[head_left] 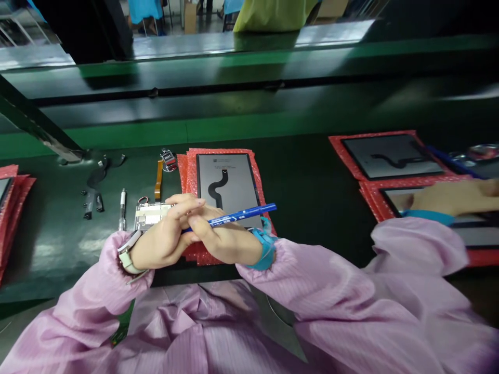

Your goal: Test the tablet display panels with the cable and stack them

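A blue marker [244, 213] lies slantwise across my two hands, its far end pointing right. My right hand [218, 236] has its fingers wrapped round the marker. Against it rests my left hand [167, 231], fingers bent and touching the right one near the marker's left end; what its fingertips pinch, if anything, is hidden. Behind the hands lies a grey display panel [237, 182] with a black flex cable [218, 188], on red bubble wrap [191, 174]. A circuit board [150, 214] with an orange ribbon [158, 181] sits beside my left hand.
A white pen [122, 208], black cables [95, 182] and a metal counter [169, 160] lie on the dark table [304, 182]. Red wrap [11, 218] is stacked at far left. At right, a co-worker's hand [440, 200] reaches over more panels [390, 156]. A post [39, 122] stands back left.
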